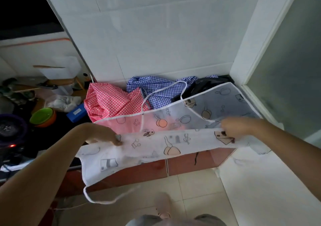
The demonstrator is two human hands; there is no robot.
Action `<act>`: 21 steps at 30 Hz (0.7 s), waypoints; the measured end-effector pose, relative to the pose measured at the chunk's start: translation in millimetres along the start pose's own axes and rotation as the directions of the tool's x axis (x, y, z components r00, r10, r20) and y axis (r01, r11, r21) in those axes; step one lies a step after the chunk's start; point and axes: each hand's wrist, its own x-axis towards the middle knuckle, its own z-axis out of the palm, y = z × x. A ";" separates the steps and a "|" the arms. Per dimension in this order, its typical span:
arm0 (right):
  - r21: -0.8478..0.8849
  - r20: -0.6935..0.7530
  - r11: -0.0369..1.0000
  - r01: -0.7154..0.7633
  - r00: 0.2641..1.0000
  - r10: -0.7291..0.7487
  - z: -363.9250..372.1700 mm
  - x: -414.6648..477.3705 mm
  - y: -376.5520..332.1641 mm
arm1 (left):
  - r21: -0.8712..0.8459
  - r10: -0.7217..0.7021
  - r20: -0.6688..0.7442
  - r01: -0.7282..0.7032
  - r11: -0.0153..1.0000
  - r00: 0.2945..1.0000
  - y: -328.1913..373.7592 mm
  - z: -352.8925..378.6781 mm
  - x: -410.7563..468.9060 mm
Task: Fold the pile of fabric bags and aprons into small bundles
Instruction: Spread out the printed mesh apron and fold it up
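We hold the printed translucent apron [156,145] stretched between both hands, folded across its width. Our left hand [106,135] pinches the fold at its left end and our right hand [239,126] pinches it at the right end, fingers curled over the fabric.

The apron's far half lies on the counter, and its white-bound edge runs diagonally up towards the back right corner. The near half hangs over the counter's front edge, in front of the red cabinet doors [199,161]. A tie loop [97,200] dangles lower, above the floor tiles.

Behind the apron the pile sits against the tiled wall [156,43]: a pink gingham piece [107,100], a blue gingham piece [156,90] and a black fabric [203,84]. The right side is closed in by a white pillar [251,51]. On the left, a blue box [77,112] and a green bowl [41,115] lie near the pink piece.

The box has a pale label, too blurred to read. The apron shows only drawings: pans, music notes and houses.
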 end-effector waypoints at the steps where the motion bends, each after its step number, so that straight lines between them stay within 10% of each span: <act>1: -0.008 0.016 1.000 -0.011 1.000 0.011 -9.5 2.1 -0.4 | 0.048 -0.001 -0.016 0.002 0.999 1.000 4.4 -4.7 1.2; 8: 0.041 -0.008 0.998 -0.054 0.998 0.055 -62.5 47.0 -13.7 | 0.391 0.032 -0.302 0.093 0.916 0.953 -3.7 -27.0 45.5; 21: 0.183 -0.157 0.968 -0.172 0.967 0.201 -86.4 164.5 -19.4 | 0.128 0.185 -0.774 -0.137 0.982 0.606 -52.5 -37.8 115.1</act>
